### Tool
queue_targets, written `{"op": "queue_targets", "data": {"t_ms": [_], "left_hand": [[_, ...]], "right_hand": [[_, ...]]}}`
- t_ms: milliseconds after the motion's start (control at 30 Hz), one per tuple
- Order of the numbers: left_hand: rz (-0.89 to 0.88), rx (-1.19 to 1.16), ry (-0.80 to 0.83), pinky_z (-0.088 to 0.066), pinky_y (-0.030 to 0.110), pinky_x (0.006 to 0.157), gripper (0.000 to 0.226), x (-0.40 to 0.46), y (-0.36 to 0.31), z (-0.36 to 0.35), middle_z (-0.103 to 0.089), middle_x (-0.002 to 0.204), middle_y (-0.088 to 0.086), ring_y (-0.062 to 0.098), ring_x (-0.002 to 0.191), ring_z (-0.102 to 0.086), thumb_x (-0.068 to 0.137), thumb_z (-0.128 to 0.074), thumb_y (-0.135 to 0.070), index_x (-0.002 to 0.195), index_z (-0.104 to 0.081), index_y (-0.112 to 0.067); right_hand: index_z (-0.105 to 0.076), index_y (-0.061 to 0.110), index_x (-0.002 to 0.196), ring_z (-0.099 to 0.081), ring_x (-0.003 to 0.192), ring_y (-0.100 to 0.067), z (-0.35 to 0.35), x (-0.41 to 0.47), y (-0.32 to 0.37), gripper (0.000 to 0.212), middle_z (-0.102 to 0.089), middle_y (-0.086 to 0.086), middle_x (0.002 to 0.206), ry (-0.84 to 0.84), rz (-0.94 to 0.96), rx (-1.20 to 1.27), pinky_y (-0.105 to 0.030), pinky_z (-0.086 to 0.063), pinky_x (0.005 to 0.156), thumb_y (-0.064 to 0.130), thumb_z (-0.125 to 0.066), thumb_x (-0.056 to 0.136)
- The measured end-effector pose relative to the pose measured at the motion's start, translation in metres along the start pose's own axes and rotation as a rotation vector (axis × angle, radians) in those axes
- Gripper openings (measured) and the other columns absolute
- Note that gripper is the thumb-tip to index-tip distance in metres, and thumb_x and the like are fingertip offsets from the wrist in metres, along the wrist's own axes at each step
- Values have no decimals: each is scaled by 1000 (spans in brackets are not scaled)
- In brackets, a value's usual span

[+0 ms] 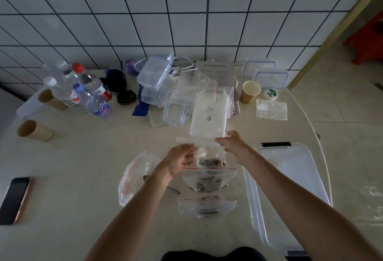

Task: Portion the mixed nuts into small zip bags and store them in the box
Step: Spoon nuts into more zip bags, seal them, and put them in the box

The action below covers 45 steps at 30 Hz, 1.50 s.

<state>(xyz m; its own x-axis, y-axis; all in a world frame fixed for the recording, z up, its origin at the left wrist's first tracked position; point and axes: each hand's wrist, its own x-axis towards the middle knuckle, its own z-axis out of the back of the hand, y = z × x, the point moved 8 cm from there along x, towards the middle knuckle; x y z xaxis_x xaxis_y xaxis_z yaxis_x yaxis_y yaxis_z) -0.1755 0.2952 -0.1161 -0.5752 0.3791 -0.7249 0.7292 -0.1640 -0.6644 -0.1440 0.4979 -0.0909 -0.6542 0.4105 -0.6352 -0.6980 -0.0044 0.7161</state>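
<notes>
Judging from what lies on the pale counter (83, 157), the job looks partly done. The largest thing is the clear plastic box (290, 188) at the lower right of the frame, with a black latch on its far edge; nothing bagged is visible inside it, so the storing seems not yet begun. Left of centre sits a big crumpled clear bag (134, 175), perhaps the nuts' own packaging, though I cannot tell what is left in it.

At the middle of the frame two filled zip bags lie flat with red seal lines: one (209, 180) directly under the hands, another (207, 208) nearer the bottom edge. Both show dark nuts inside.

Above them, both hands hold up a third zip bag (209, 157) with a small dark heap of nuts at its bottom. The left hand (180, 162) is curled round the bag's left side, fingers closed on the plastic. The right hand (234, 143) pinches the top strip at the bag's right corner, apparently pressing the seal shut, though whether it is fully closed I cannot tell.

Left to do: finish this seal, perhaps fill more, and move the bags into the box.
</notes>
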Motion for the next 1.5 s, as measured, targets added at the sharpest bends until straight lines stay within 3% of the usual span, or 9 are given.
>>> {"op": "queue_targets", "data": {"t_ms": [100, 267, 367, 500, 800, 933, 1167, 1367, 1500], "left_hand": [[-77, 85, -22, -47, 30, 77, 16, -1, -8, 2, -58, 96, 11, 27, 96, -49, 103, -65, -27, 95, -66, -13], [-222, 174, -105, -58, 42, 101, 11, -9, -19, 9, -79, 98, 4, 24, 104, -74, 93, -78, -29, 96, -78, -18], [-307, 220, -102, -60, 34, 96, 17, -22, -18, 10, -81, 99, -2, 20, 106, -75, 88, -82, -33, 99, -81, -21], [-412, 280, -107, -55, 15, 83, 20, -40, -18, 11, -81, 95, -7, 3, 91, -74, 85, -83, -36, 98, -81, -20], [-503, 273, -146, -50, 6, 76, 10, -65, -10, 16, -81, 94, -11, -1, 90, -75, 88, -82, -27, 97, -82, -23], [-540, 294, -167, -49, 5, 72, 7, -69, -11, 17, -81, 90, -12, -3, 85, -75, 89, -82, -28, 96, -82, -26], [-618, 272, -233, -57, 16, 78, 7, -74, -12, 30, -82, 89, -5, 10, 87, -78, 87, -84, -26, 94, -83, -24], [-677, 416, -237, -53, 10, 69, 6, -75, -13, 20, -80, 83, -14, 2, 79, -76, 89, -82, -30, 90, -80, -35], [-689, 492, -250, -54, 13, 71, 5, -76, -16, 19, -80, 86, -18, 1, 82, -76, 91, -80, -32, 94, -82, -30]], "right_hand": [[-53, 5, 123, -63, 80, -23, 2, -7, 6, 47, -68, -20, 103, 3, 27, 51, -26, -47, 62, 5, -81, 85], [-73, 6, 95, -62, 70, -15, 9, -22, 16, 14, -70, -6, 81, 122, 181, -86, -16, -52, 63, 7, -83, 84], [-77, 7, 98, -63, 72, -12, 15, -35, 15, 18, -69, -5, 80, 177, 240, -165, -21, -52, 73, 5, -85, 81], [-78, 5, 95, -61, 63, 1, 20, -50, 12, 19, -68, 10, 71, 226, 300, -290, -8, -46, 60, -1, -86, 79], [-79, 9, 86, -61, 73, -8, -8, -79, 34, 14, -70, 4, 77, 193, 502, -542, -22, -47, 68, 21, -87, 82], [-79, 13, 87, -68, 80, -13, -30, -85, 46, 9, -75, 1, 84, 212, 592, -603, -30, -53, 76, 21, -83, 85], [-78, 14, 92, -68, 86, -15, -35, -87, 50, 9, -74, 3, 90, 175, 639, -643, -33, -55, 81, 22, -74, 91], [-76, 15, 96, -70, 89, -18, -46, -93, 46, 15, -77, -1, 100, 191, 656, -675, -33, -56, 80, 29, -76, 92], [-77, 13, 97, -71, 93, -21, -50, -95, 47, 18, -77, -3, 101, 187, 662, -667, -38, -57, 83, 30, -75, 94]]}}
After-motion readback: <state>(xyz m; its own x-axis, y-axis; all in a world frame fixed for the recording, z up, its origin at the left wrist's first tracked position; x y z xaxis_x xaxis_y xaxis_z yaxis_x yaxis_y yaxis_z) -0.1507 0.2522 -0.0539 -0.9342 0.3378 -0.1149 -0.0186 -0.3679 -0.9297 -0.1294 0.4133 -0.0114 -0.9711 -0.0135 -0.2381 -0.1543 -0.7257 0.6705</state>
